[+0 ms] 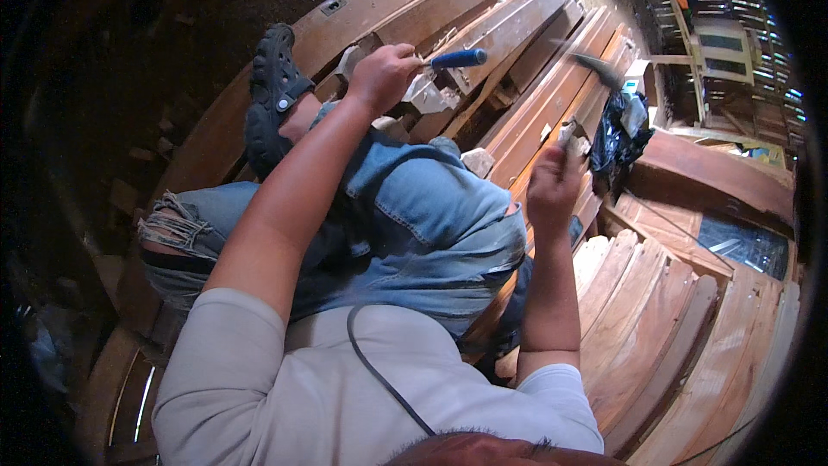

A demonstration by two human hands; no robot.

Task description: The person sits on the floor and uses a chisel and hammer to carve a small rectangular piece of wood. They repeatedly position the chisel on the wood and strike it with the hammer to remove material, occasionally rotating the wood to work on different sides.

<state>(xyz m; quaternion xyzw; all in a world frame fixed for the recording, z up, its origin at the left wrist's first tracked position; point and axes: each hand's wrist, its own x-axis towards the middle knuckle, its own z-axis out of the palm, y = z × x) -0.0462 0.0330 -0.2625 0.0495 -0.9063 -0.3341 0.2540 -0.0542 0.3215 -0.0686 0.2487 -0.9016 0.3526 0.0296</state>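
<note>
My left hand [381, 79], closed, grips a chisel by its metal end. The chisel's blue handle [459, 59] points right, and its cutting edge is hidden by my fingers. Held up on the right, my right hand [554, 183] is closed around a hammer, smeared by motion. The dark hammer head [598, 72] stands above the hand, apart from the chisel handle. Below the chisel lie long wooden planks [509, 26] and pale wood blocks [423, 95].
My bent legs in torn jeans [431, 198] and a black clog [274, 95] lie between my arms. A black plastic bag [614, 138] sits right of the hammer. Stacked boards [638, 311] fill the lower right. A wooden frame [724, 47] stands at the far right.
</note>
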